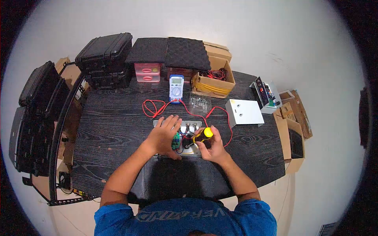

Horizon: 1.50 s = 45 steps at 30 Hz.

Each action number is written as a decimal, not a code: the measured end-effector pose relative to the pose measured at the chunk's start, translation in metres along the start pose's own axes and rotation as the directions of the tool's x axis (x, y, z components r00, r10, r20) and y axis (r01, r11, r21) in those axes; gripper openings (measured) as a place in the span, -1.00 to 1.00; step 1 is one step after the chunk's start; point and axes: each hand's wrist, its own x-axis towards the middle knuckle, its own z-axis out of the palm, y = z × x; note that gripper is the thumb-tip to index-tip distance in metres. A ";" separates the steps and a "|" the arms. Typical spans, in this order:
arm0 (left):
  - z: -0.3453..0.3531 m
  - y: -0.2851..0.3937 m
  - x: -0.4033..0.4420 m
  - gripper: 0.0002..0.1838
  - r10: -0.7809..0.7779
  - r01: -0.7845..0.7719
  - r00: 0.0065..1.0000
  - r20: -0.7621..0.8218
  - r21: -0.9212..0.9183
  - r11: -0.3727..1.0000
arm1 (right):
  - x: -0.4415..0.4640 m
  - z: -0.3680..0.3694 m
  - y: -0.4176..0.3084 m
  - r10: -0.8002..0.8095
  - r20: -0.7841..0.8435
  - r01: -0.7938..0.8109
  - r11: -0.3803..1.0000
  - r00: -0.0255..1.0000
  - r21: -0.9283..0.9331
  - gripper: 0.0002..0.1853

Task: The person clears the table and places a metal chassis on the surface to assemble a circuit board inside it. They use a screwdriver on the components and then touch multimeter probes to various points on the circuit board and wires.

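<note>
A shallow metal enclosure (194,152) lies on the table in front of me, with a green circuit board (175,141), wires and round connectors along its far wall. My left hand (163,135) spans its left part, fingers spread over the far edge and thumb at the near edge, gripping it. In my right hand (212,147) is a screwdriver (208,132) with a yellow and black handle, its shaft pointing down-left into the enclosure. The tip's contact is too small to make out. A white metal cover (245,113) with small fittings sits to the right.
Behind the enclosure stand a blue-framed multimeter (176,88) with red leads and a clear bag of small hardware (199,103). Farther back are pink drawers (147,72) and a cardboard box of cables (212,84). Black cases (104,55) stand left; an open electronics unit (268,96) sits right.
</note>
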 end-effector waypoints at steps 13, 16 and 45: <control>0.000 0.001 0.000 0.59 -0.002 0.002 1.000 -0.001 0.003 1.000 | 0.005 0.001 -0.002 -0.079 -0.006 0.078 0.989 0.997 -0.125 0.09; 0.001 0.000 0.000 0.59 0.002 -0.002 1.000 -0.004 0.002 1.000 | 0.013 -0.001 -0.009 -0.122 -0.029 0.114 0.972 0.992 -0.207 0.12; 0.000 -0.001 -0.002 0.59 0.023 -0.023 1.000 0.010 -0.016 1.000 | 0.027 -0.071 0.148 0.508 -0.321 -0.550 0.404 0.799 -0.731 -0.68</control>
